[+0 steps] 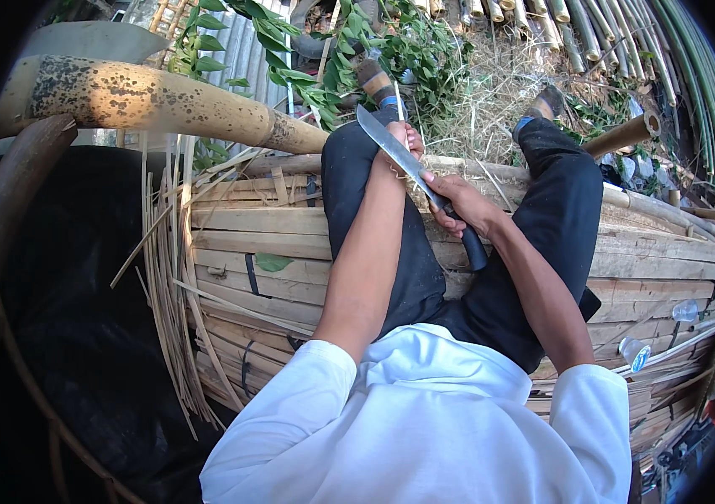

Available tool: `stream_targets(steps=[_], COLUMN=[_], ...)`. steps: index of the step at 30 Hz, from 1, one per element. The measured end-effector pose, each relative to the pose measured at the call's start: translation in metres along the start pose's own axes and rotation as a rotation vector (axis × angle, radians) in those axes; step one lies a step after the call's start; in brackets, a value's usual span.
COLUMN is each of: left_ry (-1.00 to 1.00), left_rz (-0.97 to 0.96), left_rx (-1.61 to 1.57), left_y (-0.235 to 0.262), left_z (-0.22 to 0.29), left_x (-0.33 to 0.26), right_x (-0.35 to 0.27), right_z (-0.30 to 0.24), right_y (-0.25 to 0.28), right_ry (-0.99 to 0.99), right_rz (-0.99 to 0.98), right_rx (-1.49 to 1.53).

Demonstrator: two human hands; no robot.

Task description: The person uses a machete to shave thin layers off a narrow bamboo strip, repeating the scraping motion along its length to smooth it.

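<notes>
Sitting on a stack of split bamboo slats (240,244), I grip a long knife (412,168) in my right hand (462,204), fingers clenched around its dark handle, which juts down toward my right thigh. My forefinger lies along the back of the blade. The blade slants up and to the left, its tip ending above my left knee. My left hand (404,139) is closed near the upper part of the blade, pinching a thin bamboo strip (399,99) that stands up just past my knuckles; how the strip meets the edge is too small to tell. Both hands sit between my knees, above my black trousers (412,277), with my white shirt (425,420) filling the lower edge of the view.

The slats under me are bundled with dark straps and run out to the right edge. Loose thin strips (168,286) hang off the stack's left end, beside a black sheet (80,336) in a round basket frame. A thick speckled bamboo pole (147,97) crosses the upper left corner. Beyond my shoes lie leafy green branches (357,50) and dry straw, and green bamboo canes (693,76) curve along the upper right edge. A cut bamboo piece (626,133) lies just beside my right knee.
</notes>
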State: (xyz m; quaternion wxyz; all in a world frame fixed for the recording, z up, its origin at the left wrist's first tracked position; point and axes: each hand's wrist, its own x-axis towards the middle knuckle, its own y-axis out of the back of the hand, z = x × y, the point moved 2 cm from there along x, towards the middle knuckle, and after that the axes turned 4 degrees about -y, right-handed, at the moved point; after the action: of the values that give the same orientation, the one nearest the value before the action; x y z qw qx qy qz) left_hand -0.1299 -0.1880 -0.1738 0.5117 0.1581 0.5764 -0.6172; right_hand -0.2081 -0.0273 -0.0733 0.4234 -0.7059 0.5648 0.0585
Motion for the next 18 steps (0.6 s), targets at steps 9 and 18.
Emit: stream_targets(steps=[9, 18], left_ry=[0.024, -0.039], left_rz=[0.113, 0.146], left_rx=[-0.080, -0.026], left_y=[-0.002, -0.004], left_z=[0.001, 0.001], left_x=[0.014, 0.017], right_x=[-0.012, -0.015], right_z=[0.010, -0.026], right_y=[-0.024, 0.022], right_ry=[-0.083, 0.466], right_rz=[-0.124, 0.044], right_rx=[-0.084, 0.402])
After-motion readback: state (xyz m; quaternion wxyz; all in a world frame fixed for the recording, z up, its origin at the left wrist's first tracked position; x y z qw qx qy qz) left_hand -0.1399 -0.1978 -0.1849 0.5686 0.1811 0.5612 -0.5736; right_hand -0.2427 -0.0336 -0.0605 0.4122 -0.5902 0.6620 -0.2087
